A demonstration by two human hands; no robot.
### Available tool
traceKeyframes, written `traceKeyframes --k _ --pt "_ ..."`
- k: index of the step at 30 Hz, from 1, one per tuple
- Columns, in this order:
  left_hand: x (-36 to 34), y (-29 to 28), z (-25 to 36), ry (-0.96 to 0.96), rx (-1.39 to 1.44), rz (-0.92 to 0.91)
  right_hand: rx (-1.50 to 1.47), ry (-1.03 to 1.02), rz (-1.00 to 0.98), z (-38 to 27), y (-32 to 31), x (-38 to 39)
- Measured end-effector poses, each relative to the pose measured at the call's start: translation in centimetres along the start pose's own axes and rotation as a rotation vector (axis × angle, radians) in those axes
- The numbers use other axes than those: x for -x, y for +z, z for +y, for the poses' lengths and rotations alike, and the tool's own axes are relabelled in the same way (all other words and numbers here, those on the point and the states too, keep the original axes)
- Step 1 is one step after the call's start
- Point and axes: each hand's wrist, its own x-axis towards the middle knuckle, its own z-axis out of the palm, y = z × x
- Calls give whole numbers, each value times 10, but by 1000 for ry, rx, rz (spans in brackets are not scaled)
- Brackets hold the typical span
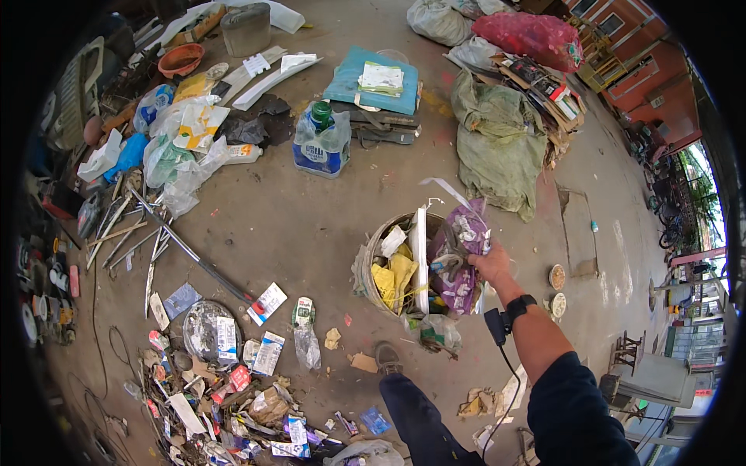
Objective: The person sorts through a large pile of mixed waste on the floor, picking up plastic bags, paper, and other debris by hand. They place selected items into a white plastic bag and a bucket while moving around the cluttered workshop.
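My right hand is closed on a crumpled purple plastic bag at the right side of a round bin. Some dark, crumpled material is among the bag near my fingers. The bin also holds yellow wrappers, small white pieces and a long white strip standing upright. A clear bag with green bits lies at the bin's front. A black band and a cabled black device are on my right wrist. My left hand is not in view.
Mixed litter spreads at lower left, with metal strips and bagged waste above. A wrapped pack of bottles, stacked flat items, a green sack and cardboard stand beyond. My leg is below the bin.
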Motion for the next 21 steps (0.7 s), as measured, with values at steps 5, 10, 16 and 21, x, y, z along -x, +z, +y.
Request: traceKeyframes --k 5,10,16,21 --pt "-14 35 41 -101 -58 -17 173 86 -82 -8 45 -47" --pt "-61 63 36 -46 -207 -52 270 -73 -78 -17 80 -43" --pt "-94 71 14 -100 -83 -21 374 -194 -106 -5 130 -58" --pt "-92 65 39 -98 -201 1 447 -111 -281 0 170 -74"
